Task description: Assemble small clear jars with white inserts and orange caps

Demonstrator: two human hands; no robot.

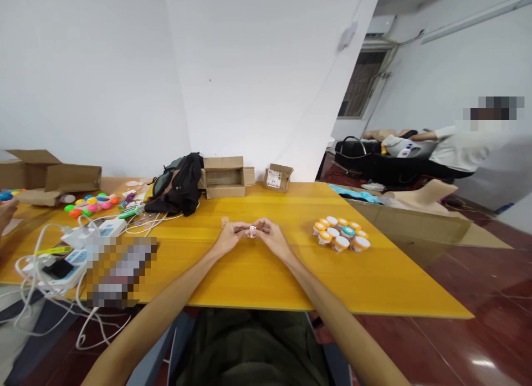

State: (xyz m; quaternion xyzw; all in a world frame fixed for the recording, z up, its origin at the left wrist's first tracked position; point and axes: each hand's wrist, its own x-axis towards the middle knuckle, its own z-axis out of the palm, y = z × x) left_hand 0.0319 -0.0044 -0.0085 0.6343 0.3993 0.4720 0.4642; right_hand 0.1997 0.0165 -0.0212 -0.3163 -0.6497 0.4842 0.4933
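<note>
Above the middle of the yellow table, my left hand [229, 237] and my right hand [271, 237] meet, thumbs and fingers closed from both sides on small white dice [251, 231] with reddish dots. How many dice there are I cannot tell, since fingertips cover part of them. Just behind my left hand, a small beige item [225, 221] shows on the tabletop, too small to name. To the right of my hands stands a cluster of several small clear jars [341, 243] with orange, white and teal lids.
Cardboard boxes [224, 178] and a black bag [183, 181] line the table's [266, 286] back. Colourful balls [93, 204], power strips [78, 258] with tangled white cables and a blurred device [124, 269] lie left. A person [465, 142] sits far right beyond a large carton [407, 230].
</note>
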